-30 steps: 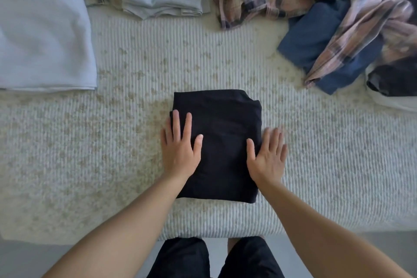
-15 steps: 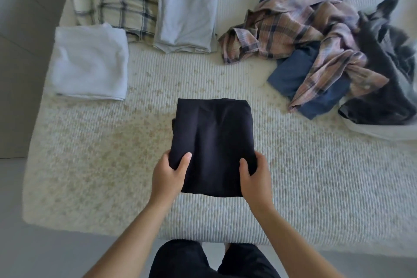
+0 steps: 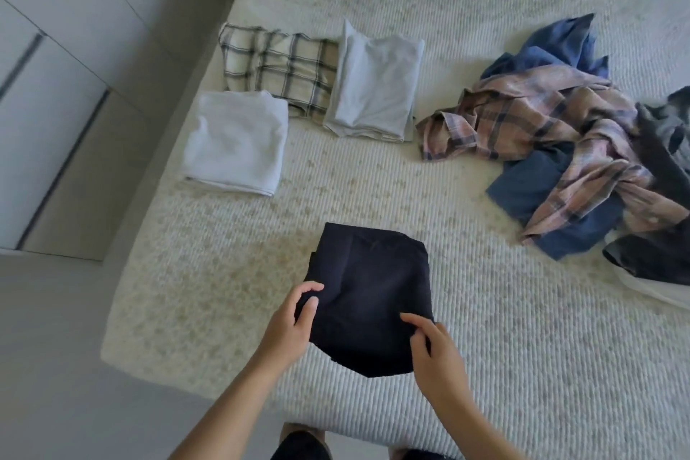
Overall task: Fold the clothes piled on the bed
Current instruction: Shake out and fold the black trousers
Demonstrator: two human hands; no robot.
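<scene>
Folded dark garment (image 3: 369, 295) held – both hands.
Left hand (image 3: 295, 325) & right hand (image 3: 433, 351) pinch near corners; soft, light, floppy – support underneath.

Cream ribbed bed (image 3: 410, 190): three folded garments (image 3: 373, 86) far left, unfolded pile (image 3: 560, 131) right.

black folded garment (image 3: 369, 295), cream plaid shirt (image 3: 278, 65), pink plaid shirt (image 3: 541, 123), blue garment (image 3: 537, 190)
</scene>
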